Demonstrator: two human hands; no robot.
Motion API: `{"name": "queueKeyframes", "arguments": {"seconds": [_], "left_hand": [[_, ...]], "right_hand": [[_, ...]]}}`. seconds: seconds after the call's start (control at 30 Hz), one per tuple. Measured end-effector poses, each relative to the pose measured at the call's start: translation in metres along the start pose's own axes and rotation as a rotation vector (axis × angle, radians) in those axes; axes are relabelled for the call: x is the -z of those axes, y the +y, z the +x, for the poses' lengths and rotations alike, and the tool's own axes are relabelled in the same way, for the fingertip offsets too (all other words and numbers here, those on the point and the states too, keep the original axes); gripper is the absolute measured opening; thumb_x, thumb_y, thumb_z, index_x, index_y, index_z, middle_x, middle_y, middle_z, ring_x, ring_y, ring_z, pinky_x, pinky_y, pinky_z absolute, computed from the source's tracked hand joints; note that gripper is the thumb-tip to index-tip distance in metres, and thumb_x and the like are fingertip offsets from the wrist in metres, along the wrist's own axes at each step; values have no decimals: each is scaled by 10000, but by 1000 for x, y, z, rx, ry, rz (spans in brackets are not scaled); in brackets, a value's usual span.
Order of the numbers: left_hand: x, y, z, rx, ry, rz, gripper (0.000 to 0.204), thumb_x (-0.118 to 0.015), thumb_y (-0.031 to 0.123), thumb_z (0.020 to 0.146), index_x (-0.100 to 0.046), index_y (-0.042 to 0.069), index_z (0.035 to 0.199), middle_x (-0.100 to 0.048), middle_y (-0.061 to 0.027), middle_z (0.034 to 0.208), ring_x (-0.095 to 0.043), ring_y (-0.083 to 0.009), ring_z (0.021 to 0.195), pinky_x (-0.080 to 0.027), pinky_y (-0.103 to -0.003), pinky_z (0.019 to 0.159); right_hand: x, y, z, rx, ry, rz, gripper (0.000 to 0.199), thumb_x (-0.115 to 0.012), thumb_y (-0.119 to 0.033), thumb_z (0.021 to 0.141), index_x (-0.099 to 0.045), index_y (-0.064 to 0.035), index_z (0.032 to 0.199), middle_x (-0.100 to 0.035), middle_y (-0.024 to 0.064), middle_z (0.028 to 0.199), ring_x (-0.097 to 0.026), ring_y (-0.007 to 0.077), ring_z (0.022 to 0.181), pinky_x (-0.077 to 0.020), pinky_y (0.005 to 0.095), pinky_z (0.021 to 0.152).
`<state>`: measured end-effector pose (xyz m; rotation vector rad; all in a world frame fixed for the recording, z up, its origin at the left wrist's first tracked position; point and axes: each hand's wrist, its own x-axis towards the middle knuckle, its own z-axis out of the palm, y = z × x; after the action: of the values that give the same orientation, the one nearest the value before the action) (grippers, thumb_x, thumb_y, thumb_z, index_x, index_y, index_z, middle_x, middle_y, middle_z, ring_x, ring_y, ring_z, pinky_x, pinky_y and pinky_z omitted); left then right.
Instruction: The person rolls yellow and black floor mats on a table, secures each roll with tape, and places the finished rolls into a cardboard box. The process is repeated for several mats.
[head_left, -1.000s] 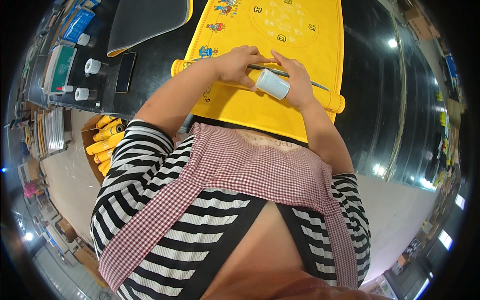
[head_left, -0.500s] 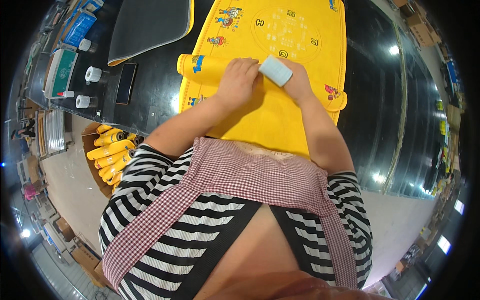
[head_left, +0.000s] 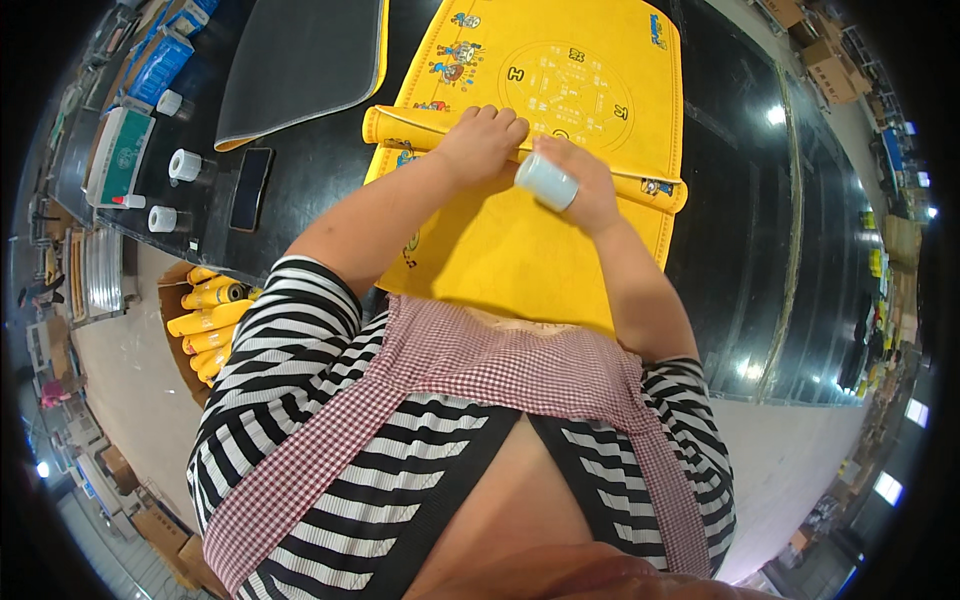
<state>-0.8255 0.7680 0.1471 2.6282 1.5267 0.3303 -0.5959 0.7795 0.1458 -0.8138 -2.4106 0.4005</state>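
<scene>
At far left I see a box of rolled yellow mats (head_left: pixel 205 318) on the floor, then two white tape rolls (head_left: pixel 183 165) and a dark phone (head_left: pixel 248 188) on the black tabletop (head_left: pixel 320 175). My left hand (head_left: pixel 480 145) presses flat, fingers bent, on the rolled edge of the yellow mat (head_left: pixel 500 250). My right hand (head_left: pixel 585 185) grips a pale tape roll (head_left: pixel 546 182), resting on the same fold.

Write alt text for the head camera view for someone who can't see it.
Both hands press a rolled edge of a yellow printed mat on a black table: left hand on the roll, right hand holding a pale tape roll.
</scene>
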Motion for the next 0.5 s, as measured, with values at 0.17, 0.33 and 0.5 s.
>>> {"name": "queueKeyframes", "arguments": {"seconds": [0.17, 0.33, 0.5], "left_hand": [[7, 31, -37, 9, -166, -105, 588, -806, 367, 808, -612, 61, 1271, -639, -154, 1107, -619, -386, 1050, -489, -474, 926], [8, 45, -52, 25, -104, -166, 485, -826, 370, 790, -651, 52, 1112, -639, -135, 1092, -617, -377, 1095, -513, -484, 898], [7, 23, -35, 127, 71, -172, 482, -724, 156, 846, -631, 73, 1311, -604, -151, 1315, -565, -375, 1215, -449, -469, 1057]], "right_hand": [[-7, -51, -75, 136, 41, 21, 395, -683, -189, 921, -664, -31, 1283, -653, 143, 1391, -590, 327, 1341, -436, 507, 1148], [-19, -65, -102, 33, -16, -25, 456, -694, -230, 922, -653, -55, 1342, -629, 142, 1429, -573, 317, 1358, -421, 501, 1150], [-8, -2, 2, -438, 17, 337, 335, -735, -230, 900, -737, -84, 1201, -757, 134, 1146, -719, 336, 1072, -557, 393, 932]]}}
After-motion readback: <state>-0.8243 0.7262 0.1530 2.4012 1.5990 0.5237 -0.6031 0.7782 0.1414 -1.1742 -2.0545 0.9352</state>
